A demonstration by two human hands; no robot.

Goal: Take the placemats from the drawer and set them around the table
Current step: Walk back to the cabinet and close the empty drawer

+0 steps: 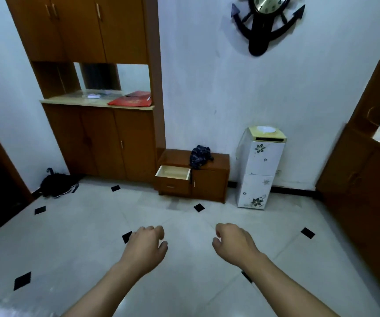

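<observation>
Bare left hand [146,244] and right hand [234,242] loosely curled, grip empty, pale wooden drawer [173,172] pulled open

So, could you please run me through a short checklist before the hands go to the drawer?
1. Drawer pulled open: ok.
2. Placemats in the drawer: cannot tell; only its pale inside wall shows.
3. Left hand free: ok, loosely curled, holding nothing.
4. Right hand free: ok, also holding nothing.
5. Floor clear up to the drawer: ok.
6. Table in view: not ok.
</observation>
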